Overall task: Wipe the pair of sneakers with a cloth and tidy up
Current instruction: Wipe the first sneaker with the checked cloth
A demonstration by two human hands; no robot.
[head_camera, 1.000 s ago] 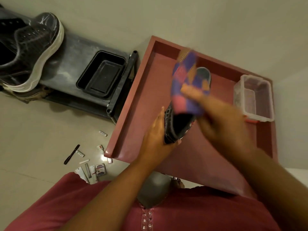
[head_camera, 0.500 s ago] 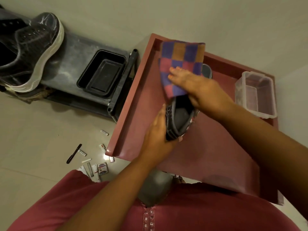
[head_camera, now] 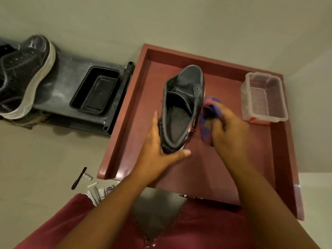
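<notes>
The black leather sneaker (head_camera: 181, 112) sits gripped at its heel by my left fingers (head_camera: 181, 153), so I'd press the bunched purple-checked cloth (head_camera: 209, 119) clutched in my right fingers (head_camera: 218, 126) firmly along its side.

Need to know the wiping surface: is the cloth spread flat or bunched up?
Bunched up. The cloth is wadded in the right hand, pressed against the side of the sneaker.

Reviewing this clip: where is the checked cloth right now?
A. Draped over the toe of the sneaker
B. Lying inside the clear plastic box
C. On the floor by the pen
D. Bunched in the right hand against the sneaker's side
D: the cloth is crumpled in the right hand, pressed to the side of the sneaker, which the left hand holds at the heel.
</notes>
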